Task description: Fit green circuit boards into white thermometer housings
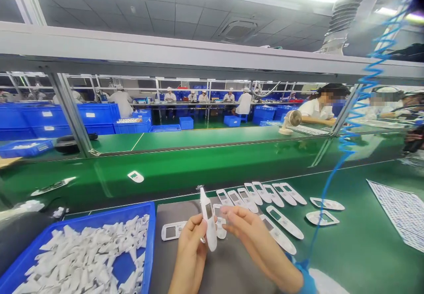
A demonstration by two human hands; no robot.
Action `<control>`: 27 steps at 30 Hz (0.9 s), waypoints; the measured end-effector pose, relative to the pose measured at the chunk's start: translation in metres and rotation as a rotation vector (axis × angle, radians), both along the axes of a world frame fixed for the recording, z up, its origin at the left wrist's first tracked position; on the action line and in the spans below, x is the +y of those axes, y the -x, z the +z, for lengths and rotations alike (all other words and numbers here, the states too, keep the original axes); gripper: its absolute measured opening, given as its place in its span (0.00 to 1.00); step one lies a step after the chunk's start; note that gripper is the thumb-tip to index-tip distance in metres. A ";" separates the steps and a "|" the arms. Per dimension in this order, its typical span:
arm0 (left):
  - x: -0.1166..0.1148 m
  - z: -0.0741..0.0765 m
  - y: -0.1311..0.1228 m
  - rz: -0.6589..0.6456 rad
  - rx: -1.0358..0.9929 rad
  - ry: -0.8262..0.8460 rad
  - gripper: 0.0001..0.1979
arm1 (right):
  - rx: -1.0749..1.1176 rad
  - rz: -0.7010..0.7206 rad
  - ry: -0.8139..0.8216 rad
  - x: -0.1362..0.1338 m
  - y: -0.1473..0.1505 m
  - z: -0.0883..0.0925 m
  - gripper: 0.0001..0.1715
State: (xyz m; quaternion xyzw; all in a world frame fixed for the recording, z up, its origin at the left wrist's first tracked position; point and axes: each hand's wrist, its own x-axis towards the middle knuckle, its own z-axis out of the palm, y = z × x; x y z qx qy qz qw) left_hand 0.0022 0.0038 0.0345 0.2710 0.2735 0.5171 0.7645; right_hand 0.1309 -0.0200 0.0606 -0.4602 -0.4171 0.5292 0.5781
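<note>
The left hand (193,236) gripped a white device (210,232) between thumb and fingers, its narrow tip pointing up and its dark screen showing. It was held over a grey mat (165,263) on the green tabletop (357,245). The right hand (245,223), with blue at the wrist, was just beside it, fingers partly bent and bunched near the thumb — whether they pinched anything could not be told.

Another unit (170,232) lay on the mat to the left of the left hand, and a second one (221,231) lay behind the hands, partly hidden. Beyond the right hand, white shells (247,200) with window openings lay side by side in a slanting row, with a few more nearer and farther right. A blue bin (152,245) at the left held a heap of white parts (79,258). A printed sheet (397,210) lay far right — well apart from the hands.
</note>
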 end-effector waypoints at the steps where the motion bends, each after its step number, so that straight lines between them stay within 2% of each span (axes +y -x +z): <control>1: -0.002 0.002 -0.001 -0.006 0.001 -0.004 0.10 | 0.007 0.000 -0.013 -0.002 0.003 -0.002 0.11; 7: -0.009 0.009 -0.004 -0.077 0.042 -0.010 0.10 | -0.094 0.010 -0.109 -0.001 0.003 -0.004 0.12; 13: -0.006 0.004 -0.005 -0.093 0.077 -0.012 0.11 | -0.154 0.014 -0.125 0.000 -0.002 -0.008 0.12; 27: -0.009 -0.002 -0.010 -0.035 0.097 0.028 0.12 | -0.118 -0.035 -0.100 0.000 0.001 -0.007 0.11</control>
